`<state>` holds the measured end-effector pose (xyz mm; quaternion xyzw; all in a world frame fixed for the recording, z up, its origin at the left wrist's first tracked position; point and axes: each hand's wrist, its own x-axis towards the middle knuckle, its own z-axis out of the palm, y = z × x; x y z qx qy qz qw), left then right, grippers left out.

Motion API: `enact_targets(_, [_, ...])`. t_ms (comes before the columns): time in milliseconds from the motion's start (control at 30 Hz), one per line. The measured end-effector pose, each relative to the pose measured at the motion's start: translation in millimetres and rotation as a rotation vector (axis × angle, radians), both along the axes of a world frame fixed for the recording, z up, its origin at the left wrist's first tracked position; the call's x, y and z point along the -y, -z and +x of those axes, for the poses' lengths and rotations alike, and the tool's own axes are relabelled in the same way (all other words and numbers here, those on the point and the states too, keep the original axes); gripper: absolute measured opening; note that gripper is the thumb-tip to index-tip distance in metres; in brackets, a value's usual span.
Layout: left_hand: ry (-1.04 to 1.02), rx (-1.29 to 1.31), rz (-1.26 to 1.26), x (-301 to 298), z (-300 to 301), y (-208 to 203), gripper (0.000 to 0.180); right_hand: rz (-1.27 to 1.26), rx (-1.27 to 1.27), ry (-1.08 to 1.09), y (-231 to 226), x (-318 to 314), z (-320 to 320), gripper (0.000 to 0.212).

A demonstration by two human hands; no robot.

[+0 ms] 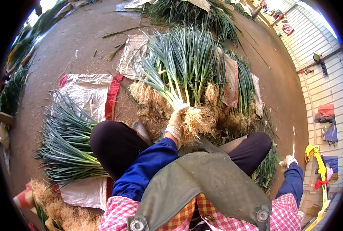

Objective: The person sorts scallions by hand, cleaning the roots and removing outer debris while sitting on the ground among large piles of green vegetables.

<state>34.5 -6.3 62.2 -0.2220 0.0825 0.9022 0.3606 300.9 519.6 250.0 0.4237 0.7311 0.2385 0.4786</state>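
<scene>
Gripping a bunch of green onions (174, 91) near its roots (199, 125), I hold it in my gloved left hand (175, 122) between my knees (113, 144). My gloved right hand (289, 161) is well apart, out to my right; I cannot tell whether it is clenched. Other green onions (65, 142) lie on a red-edged white sack (88, 92) beside my left knee.
</scene>
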Motion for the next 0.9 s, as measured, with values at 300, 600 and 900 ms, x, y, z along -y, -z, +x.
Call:
enact_targets(300, [0.052, -0.083, -0.154, 13.7, 10.3, -1.9, 0.022, -1.055, -1.429, 0.263, 76.3, 224.8, -238.3, 0.023])
enact_targets(600, [0.108, -0.219, -0.085, -4.3, 12.1, -24.7, 0.029, -0.523, -1.038, -0.549, 236.7, 325.6, -370.5, 0.035])
enact_targets(900, [-0.02, -0.176, -0.236, 13.4, -5.8, -12.0, 0.021, -1.745, -1.386, 0.556, 187.4, 305.4, -358.8, 0.021])
